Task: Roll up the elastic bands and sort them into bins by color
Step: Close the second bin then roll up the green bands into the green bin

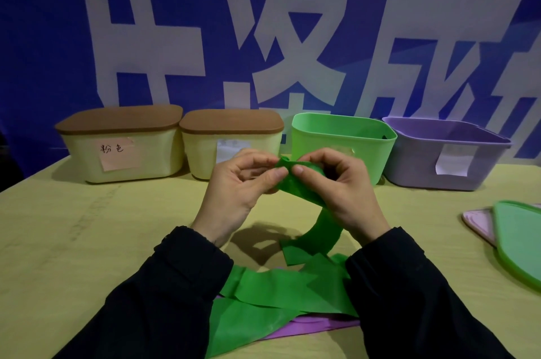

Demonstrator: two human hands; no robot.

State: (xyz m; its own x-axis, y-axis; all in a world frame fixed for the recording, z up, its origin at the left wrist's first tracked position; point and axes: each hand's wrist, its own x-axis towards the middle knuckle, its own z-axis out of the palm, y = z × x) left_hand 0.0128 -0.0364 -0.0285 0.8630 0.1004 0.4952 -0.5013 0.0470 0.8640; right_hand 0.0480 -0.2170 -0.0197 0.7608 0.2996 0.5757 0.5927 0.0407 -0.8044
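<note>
Both hands, left hand (234,183) and right hand (342,186), pinched the top end of the green band (292,282) with curled fingers (279,173); its length trailed below them onto the tabletop (87,241), over a purple band (316,326). Just behind the fingers stood the open green bin (342,136); the purple bin (445,154) stood right, two lidded cream bins (123,151) left, lids (518,238) far right.

blue banner wall (44,36), yellow table (87,227)

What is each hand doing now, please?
Left hand: closed, pinching the end of the green band.
Right hand: closed, pinching the same green band.
</note>
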